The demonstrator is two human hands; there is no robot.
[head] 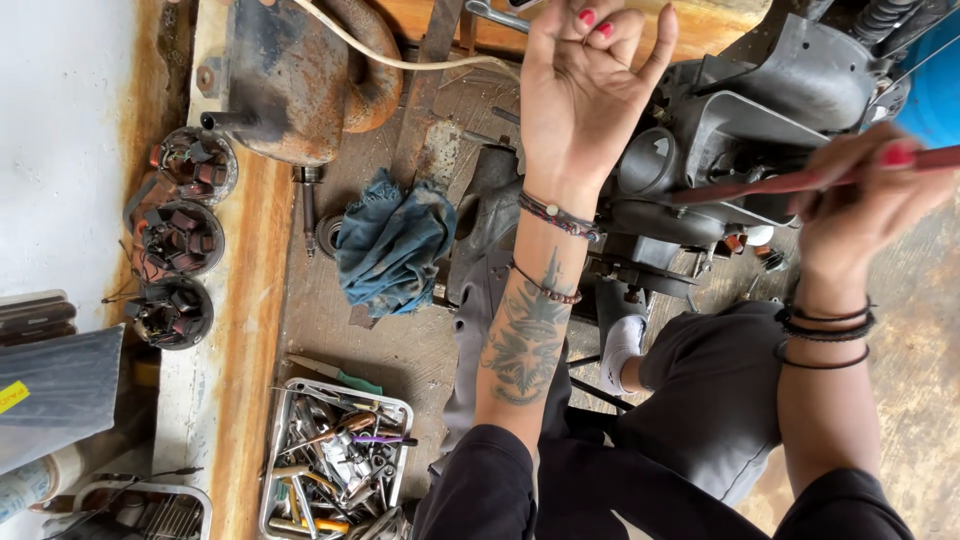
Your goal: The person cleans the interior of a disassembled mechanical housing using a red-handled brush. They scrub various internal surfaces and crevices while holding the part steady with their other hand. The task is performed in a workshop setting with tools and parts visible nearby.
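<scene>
My left hand (585, 95) is raised in the middle of the view, palm toward me. Its thumb and little finger stick out, the middle fingers are curled, and it holds nothing. It hovers in front of a grey engine block (740, 110). The forearm carries a tattoo and bead bracelets. My right hand (860, 195) at the right grips a long dark red tool (760, 185), whose shaft runs leftward to the engine's side. A crumpled blue rag (395, 245) lies on the floor just left of my left forearm.
A metal tray (292, 392) full of hand tools sits at the lower left, with a green-handled screwdriver (345, 378) beside it. A rusty metal tank (290, 80) and three round wound coils (180, 240) lie along the left. My bent legs in grey trousers (710, 400) fill the lower right.
</scene>
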